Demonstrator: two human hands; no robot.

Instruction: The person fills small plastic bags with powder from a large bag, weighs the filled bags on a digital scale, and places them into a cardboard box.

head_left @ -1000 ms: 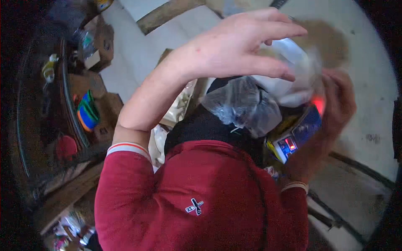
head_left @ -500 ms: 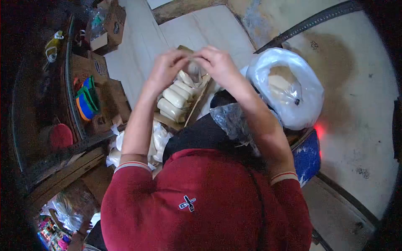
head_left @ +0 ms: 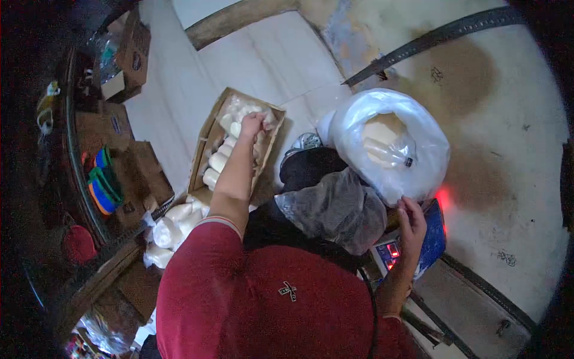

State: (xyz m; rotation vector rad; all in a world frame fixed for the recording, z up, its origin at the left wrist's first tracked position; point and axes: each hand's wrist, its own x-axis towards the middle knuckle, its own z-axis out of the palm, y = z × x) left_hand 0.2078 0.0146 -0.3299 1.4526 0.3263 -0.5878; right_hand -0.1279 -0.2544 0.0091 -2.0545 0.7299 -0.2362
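Observation:
My left hand [head_left: 253, 124] reaches into the far part of an open cardboard box [head_left: 200, 151]. Its fingers are closed on the top of a clear plastic bag of pale contents [head_left: 269, 115]. Several filled cream-white bags [head_left: 217, 161] lie in the box below that hand, partly hidden by my forearm. My right hand [head_left: 411, 226] is raised beside the lower edge of a big white plastic sack [head_left: 350, 128], fingers stretched out and nothing visible in them. Within the sack lies a clear bottle-shaped scoop with a dark cap [head_left: 391, 151] on pale contents.
A greyish plastic bag [head_left: 344, 209] rests across my lap. Beside my right forearm stands a blue scale with a red lit display [head_left: 392, 250]. More filled white bags [head_left: 170, 230] lie at left. Cardboard boxes [head_left: 133, 57] and a dark metal shelf edge [head_left: 81, 173] line the left side.
My hands were together above the box, fingers at a bag's top. Now the left is lower, at the bag in the box, and the right has moved away to the sack. The view has shifted.

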